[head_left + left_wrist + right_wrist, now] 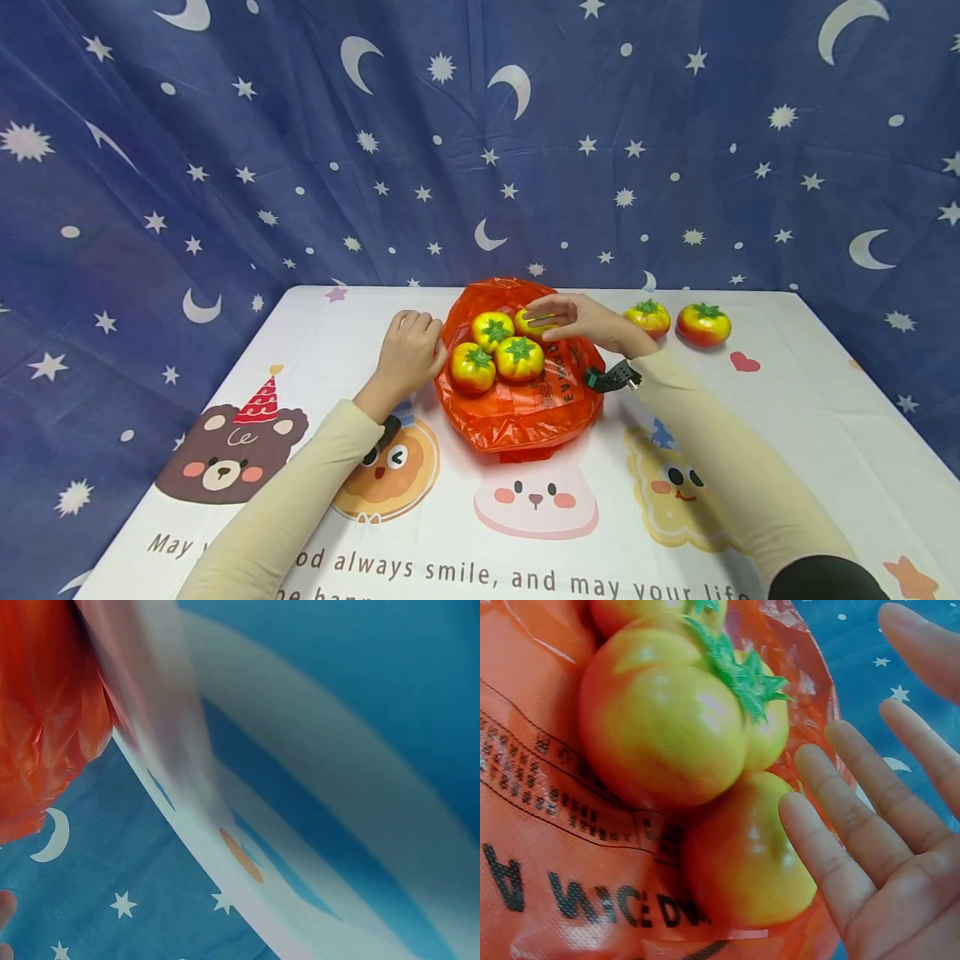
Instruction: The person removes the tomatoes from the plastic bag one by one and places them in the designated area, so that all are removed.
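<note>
A red plastic bag (517, 417) lies spread on the table with several yellow-red toy tomatoes (520, 358) on it, each topped with a green leafy crown. My right hand (588, 323) hovers over the bag's right side, beside the far-right tomato (750, 851). In the right wrist view its fingers are straight and spread, holding nothing. My left hand (405, 354) stays at the bag's left edge, fingers loosely bent. The left wrist view catches only fingertips (6, 907), apart from the bag; the head view does not show clearly whether the thumb touches it.
Two more toy tomatoes, one (648, 318) partly behind my right forearm and another (703, 325), stand at the back right of the table. A white cartoon-printed cloth (810, 433) covers the tabletop. Behind its far edge hangs a blue star-and-moon curtain (420, 108).
</note>
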Tool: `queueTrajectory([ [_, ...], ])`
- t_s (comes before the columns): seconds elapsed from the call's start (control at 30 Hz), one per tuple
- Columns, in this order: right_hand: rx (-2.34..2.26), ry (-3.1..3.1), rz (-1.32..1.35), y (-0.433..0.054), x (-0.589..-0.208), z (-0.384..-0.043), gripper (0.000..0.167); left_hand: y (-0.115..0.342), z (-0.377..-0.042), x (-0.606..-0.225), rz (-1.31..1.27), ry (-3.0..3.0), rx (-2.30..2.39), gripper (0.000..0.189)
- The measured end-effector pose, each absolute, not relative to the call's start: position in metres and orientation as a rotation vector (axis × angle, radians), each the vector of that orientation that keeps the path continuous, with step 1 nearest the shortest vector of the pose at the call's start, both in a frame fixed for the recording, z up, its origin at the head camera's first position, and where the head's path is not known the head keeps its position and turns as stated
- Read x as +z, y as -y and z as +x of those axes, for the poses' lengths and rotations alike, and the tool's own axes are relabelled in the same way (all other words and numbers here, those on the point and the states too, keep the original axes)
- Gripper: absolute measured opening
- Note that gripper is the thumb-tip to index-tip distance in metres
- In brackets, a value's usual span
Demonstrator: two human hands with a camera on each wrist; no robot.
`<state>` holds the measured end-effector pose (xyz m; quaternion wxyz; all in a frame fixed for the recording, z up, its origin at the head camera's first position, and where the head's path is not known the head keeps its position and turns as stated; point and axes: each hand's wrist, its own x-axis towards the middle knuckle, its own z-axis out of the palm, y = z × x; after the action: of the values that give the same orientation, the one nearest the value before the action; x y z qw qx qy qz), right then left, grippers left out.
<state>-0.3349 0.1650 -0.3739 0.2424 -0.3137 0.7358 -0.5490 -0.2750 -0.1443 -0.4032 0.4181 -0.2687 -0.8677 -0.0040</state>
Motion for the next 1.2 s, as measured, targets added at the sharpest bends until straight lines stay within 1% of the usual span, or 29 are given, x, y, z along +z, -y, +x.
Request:
queueTrajectory([
  [0.17,-1.496,-1.998,-0.857,-0.161,-0.379,-0.334,0.053,0.145,-0.275,-0.403,-0.679,2.165,-0.021,0.010],
  [0.4,-1.531,-1.921,-0.837,-0.154,-0.382,-0.331,0.062,0.145,-0.275,-0.404,-0.679,2.176,-0.022,0.009],
  [1.2,-1.480,-1.942,-0.838,-0.149,-0.393,-0.329,0.062,0.144,-0.273,-0.401,-0.684,2.169,-0.018,0.009],
])
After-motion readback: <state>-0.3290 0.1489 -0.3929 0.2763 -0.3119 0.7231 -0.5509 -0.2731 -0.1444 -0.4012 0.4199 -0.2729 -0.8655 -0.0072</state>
